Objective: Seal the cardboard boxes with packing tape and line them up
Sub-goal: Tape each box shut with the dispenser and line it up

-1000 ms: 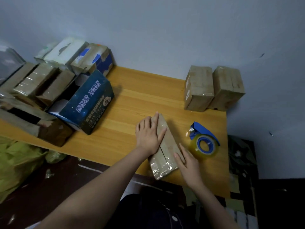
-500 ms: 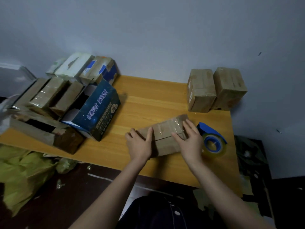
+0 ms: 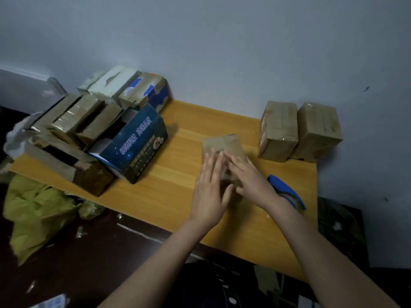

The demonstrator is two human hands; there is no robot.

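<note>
Small cardboard box (image 3: pixel 224 144) sits mid surface (image 3: pixel 178 196). Left grip (image 3: pixel 209 192) & right grip (image 3: pixel 251 181) lie flat on top, fingers straight, prob. pressing tape down so it sticks. Tape dispenser (image 3: pixel 287 192) lies by the right wrist, handy. Two taped boxes (image 3: pixel 278 130) stand together at the back.
</note>
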